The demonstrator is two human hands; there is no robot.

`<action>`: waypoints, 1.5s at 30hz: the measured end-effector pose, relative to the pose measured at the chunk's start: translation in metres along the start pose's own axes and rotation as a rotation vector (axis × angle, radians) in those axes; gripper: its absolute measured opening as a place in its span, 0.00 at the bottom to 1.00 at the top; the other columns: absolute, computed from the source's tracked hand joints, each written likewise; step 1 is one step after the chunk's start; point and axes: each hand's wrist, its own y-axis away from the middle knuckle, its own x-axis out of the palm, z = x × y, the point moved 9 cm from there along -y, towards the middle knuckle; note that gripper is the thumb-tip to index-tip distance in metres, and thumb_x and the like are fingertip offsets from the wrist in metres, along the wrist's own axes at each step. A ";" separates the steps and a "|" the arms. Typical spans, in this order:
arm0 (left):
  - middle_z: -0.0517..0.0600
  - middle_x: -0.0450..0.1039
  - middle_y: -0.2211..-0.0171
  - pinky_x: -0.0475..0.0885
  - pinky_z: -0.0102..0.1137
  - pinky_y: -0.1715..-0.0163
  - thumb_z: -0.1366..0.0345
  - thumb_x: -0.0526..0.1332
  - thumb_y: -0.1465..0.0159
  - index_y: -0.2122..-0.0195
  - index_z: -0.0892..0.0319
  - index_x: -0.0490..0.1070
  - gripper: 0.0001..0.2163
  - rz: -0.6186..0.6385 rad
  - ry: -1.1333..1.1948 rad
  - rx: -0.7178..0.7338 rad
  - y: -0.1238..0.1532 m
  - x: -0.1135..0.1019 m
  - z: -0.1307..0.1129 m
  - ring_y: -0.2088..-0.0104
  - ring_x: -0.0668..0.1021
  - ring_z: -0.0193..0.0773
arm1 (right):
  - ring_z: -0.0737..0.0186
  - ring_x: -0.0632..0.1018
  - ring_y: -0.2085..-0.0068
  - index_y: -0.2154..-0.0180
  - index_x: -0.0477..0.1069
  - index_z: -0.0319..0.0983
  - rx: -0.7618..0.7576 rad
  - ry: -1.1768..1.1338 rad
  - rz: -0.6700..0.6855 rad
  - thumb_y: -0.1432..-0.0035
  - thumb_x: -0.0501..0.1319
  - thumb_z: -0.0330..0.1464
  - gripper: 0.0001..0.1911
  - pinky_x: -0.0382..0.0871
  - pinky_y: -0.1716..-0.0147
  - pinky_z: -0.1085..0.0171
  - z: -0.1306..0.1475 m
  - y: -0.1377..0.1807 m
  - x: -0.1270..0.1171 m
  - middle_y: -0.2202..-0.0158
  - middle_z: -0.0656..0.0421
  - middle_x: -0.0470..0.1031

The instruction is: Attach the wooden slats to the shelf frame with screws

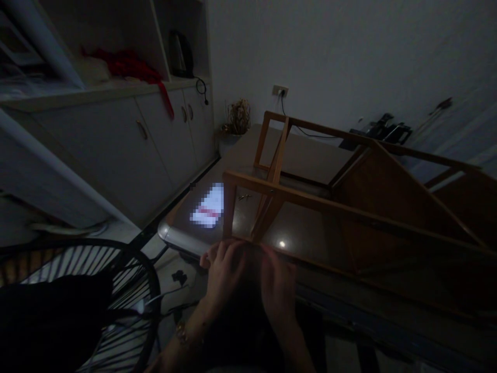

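Left hand (223, 265): fingers bent at near lower corner of wooden frame (310, 200). Right hand (278, 282): blurred, just beside, at same edge. Firm grasp or mere touch: cannot tell for either. Frame: on table (238, 158), extending rightward from grip; probably stiff, fairly light, awkwardly long; best held by rails (349, 211) near joints. Beyond grip: small metal pieces (245, 197). Left of grip: black chair (154, 290).

1. One head-worn camera looks out from above the person's lap, facing forward and down.
2. Nearest, low in the middle, come the left hand (225, 264) and right hand (278, 285).
3. The counter (238, 155) stretches away beyond them.
4. Farthest ahead stands the wall (349, 57); white cabinets (104, 145) fill the upper left.
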 end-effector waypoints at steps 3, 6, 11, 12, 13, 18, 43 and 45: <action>0.49 0.68 0.52 0.66 0.38 0.51 0.64 0.56 0.35 0.49 0.49 0.68 0.13 -0.021 -0.027 -0.045 0.005 -0.003 -0.003 0.50 0.67 0.44 | 0.60 0.77 0.55 0.46 0.68 0.39 0.000 0.035 0.095 0.34 0.49 0.31 0.18 0.57 0.50 0.58 0.007 0.003 0.014 0.53 0.54 0.78; 0.49 0.67 0.51 0.67 0.39 0.52 0.63 0.57 0.36 0.49 0.48 0.68 0.14 -0.033 -0.043 -0.058 0.008 -0.003 -0.006 0.50 0.67 0.44 | 0.59 0.78 0.55 0.49 0.71 0.40 0.048 0.052 0.115 0.35 0.49 0.31 0.17 0.56 0.49 0.57 0.005 0.000 0.017 0.54 0.55 0.78; 0.51 0.59 0.44 0.64 0.43 0.46 0.62 0.56 0.35 0.49 0.49 0.68 0.14 -0.070 0.068 -0.040 0.009 -0.003 -0.009 0.45 0.65 0.45 | 0.60 0.78 0.54 0.51 0.73 0.42 0.093 0.003 0.148 0.35 0.50 0.33 0.17 0.59 0.49 0.58 0.000 -0.007 0.019 0.54 0.56 0.78; 0.52 0.58 0.44 0.64 0.44 0.45 0.62 0.56 0.35 0.49 0.50 0.68 0.14 -0.081 0.084 -0.036 0.009 -0.003 -0.009 0.44 0.64 0.45 | 0.60 0.78 0.54 0.51 0.73 0.42 0.096 -0.007 0.148 0.35 0.50 0.33 0.17 0.59 0.49 0.58 0.000 -0.007 0.020 0.54 0.56 0.78; 0.52 0.57 0.43 0.63 0.44 0.44 0.62 0.57 0.36 0.48 0.50 0.68 0.14 -0.087 0.090 -0.036 0.010 -0.002 -0.009 0.43 0.64 0.46 | 0.60 0.78 0.54 0.51 0.73 0.42 0.096 -0.016 0.151 0.35 0.50 0.32 0.17 0.59 0.48 0.57 0.000 -0.007 0.021 0.54 0.56 0.78; 0.52 0.57 0.43 0.63 0.45 0.44 0.63 0.56 0.35 0.48 0.51 0.66 0.15 -0.094 0.109 -0.030 0.012 0.002 -0.009 0.43 0.64 0.46 | 0.60 0.78 0.53 0.51 0.73 0.42 0.112 -0.095 0.155 0.36 0.50 0.33 0.17 0.64 0.49 0.59 -0.001 -0.008 0.023 0.53 0.57 0.78; 0.57 0.55 0.41 0.56 0.50 0.44 0.60 0.55 0.36 0.47 0.55 0.59 0.16 -0.025 0.029 -0.123 0.011 0.015 -0.009 0.42 0.61 0.51 | 0.60 0.78 0.57 0.53 0.73 0.41 0.162 -0.012 0.129 0.35 0.49 0.33 0.16 0.63 0.55 0.61 -0.002 -0.011 0.023 0.56 0.58 0.79; 0.57 0.56 0.41 0.56 0.49 0.44 0.59 0.55 0.36 0.46 0.55 0.58 0.18 -0.026 0.028 -0.121 0.013 0.015 -0.009 0.42 0.62 0.50 | 0.59 0.78 0.56 0.53 0.73 0.41 0.154 -0.013 0.128 0.35 0.49 0.33 0.16 0.62 0.54 0.61 -0.003 -0.010 0.024 0.55 0.57 0.79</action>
